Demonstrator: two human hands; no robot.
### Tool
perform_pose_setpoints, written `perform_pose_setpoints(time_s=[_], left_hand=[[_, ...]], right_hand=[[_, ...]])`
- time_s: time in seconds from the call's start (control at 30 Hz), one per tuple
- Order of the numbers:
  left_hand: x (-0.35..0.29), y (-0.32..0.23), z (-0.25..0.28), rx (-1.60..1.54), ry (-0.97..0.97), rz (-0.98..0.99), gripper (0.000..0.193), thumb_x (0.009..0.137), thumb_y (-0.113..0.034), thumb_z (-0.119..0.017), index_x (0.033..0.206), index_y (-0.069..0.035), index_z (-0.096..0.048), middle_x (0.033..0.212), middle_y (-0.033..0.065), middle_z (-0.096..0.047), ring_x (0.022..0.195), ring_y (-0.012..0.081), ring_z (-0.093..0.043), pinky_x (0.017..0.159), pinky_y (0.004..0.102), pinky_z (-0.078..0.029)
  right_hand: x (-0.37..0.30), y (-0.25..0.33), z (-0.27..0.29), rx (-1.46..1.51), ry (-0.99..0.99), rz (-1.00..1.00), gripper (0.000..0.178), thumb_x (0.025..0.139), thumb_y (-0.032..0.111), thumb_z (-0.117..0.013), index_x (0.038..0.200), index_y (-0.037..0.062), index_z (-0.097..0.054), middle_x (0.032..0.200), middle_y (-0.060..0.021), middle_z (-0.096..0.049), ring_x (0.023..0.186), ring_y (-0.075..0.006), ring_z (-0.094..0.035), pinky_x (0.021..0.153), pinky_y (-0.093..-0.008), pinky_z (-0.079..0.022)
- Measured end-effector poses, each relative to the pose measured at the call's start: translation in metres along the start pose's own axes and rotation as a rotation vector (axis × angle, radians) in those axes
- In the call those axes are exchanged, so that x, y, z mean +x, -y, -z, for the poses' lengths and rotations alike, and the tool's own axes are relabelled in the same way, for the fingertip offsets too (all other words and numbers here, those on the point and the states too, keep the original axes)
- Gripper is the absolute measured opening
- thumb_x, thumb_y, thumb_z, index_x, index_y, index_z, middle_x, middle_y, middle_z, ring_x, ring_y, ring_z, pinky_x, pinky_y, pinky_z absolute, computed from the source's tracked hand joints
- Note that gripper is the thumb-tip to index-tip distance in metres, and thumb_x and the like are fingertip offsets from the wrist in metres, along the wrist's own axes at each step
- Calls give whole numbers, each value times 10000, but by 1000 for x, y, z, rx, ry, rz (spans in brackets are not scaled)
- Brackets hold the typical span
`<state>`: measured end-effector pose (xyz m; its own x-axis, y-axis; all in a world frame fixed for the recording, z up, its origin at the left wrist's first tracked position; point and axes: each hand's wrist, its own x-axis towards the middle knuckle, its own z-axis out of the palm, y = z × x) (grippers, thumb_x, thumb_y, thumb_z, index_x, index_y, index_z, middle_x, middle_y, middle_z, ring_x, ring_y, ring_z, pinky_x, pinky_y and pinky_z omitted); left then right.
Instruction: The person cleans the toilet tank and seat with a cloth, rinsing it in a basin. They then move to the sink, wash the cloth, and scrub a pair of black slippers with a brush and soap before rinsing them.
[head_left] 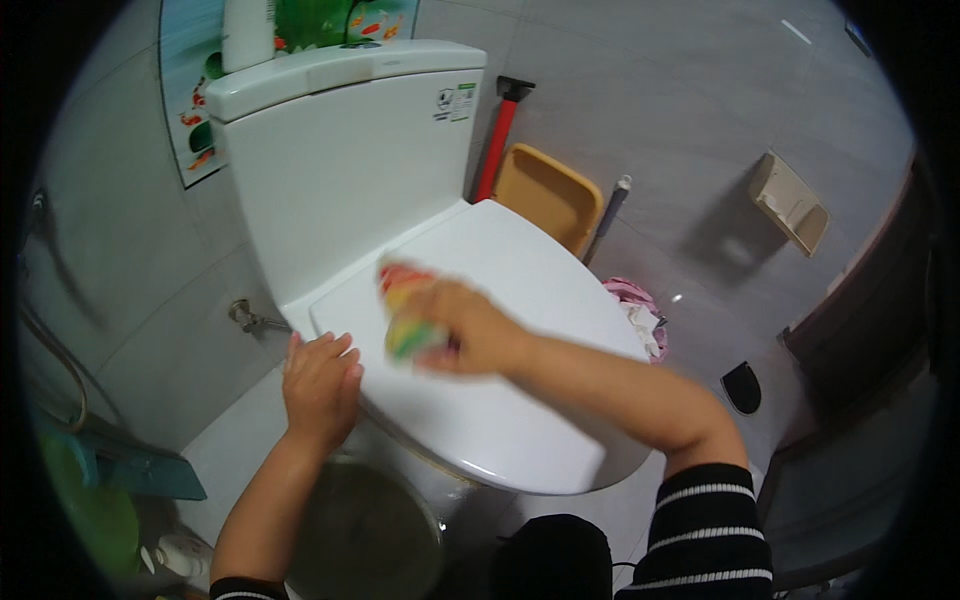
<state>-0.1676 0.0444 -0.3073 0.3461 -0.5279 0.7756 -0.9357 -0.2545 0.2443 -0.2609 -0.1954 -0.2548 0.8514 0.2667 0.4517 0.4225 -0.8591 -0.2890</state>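
A white toilet stands in front of me with its lid (520, 300) down and its tank (350, 160) behind. My right hand (465, 330) is shut on a multicoloured cloth or sponge (405, 305), red, yellow and green, pressed on the left part of the lid; both are blurred by motion. My left hand (320, 378) lies flat with fingers together on the lid's left edge and holds nothing.
A white bottle (248, 32) stands on the tank. A red-handled tool (500, 140), a tan board (548, 195) and a grey stick (608, 215) lean at the wall. A bin with pink liner (638, 312) sits right; a paper holder (790, 205) hangs on the wall. A grey basin (365, 530) below.
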Motion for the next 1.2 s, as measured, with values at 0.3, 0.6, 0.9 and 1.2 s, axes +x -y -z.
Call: perform_pose_setpoints(time_s=[0.3,0.6,0.9,1.2], left_hand=[[4,-11,0,-40,23,-86,164,815,-135,-629,947,-38,-636,1083,121,-642,1073,324,-570,1023,551,-300],[1,-8,2,-8,-23,-50,188,762,-87,-634,941,-29,-618,1084,125,-615,1043,341,-555,1000,559,-318],[3,-17,6,47,52,-60,195,770,-116,-642,948,-43,-608,1081,127,-608,1050,332,-556,1015,566,-285],[42,-104,-8,-153,461,-301,583,734,-454,-696,1143,-54,-583,1182,179,-556,1148,375,-496,969,618,-318]], right_hand=[[-144,-18,86,-26,-315,-675,400,684,183,-690,1055,63,-604,1067,-152,-586,1000,-290,-560,860,-381,-463],[-152,128,44,-30,-72,-312,563,643,197,-698,1184,104,-576,1242,-168,-511,1166,-378,-453,995,-464,-357],[-25,0,23,7,-71,-297,445,636,219,-661,1054,71,-627,1068,-167,-614,1017,-316,-570,904,-407,-443],[-149,-49,93,-288,-286,-900,553,691,343,-643,1164,62,-589,1114,-214,-587,1035,-360,-564,895,-416,-453]])
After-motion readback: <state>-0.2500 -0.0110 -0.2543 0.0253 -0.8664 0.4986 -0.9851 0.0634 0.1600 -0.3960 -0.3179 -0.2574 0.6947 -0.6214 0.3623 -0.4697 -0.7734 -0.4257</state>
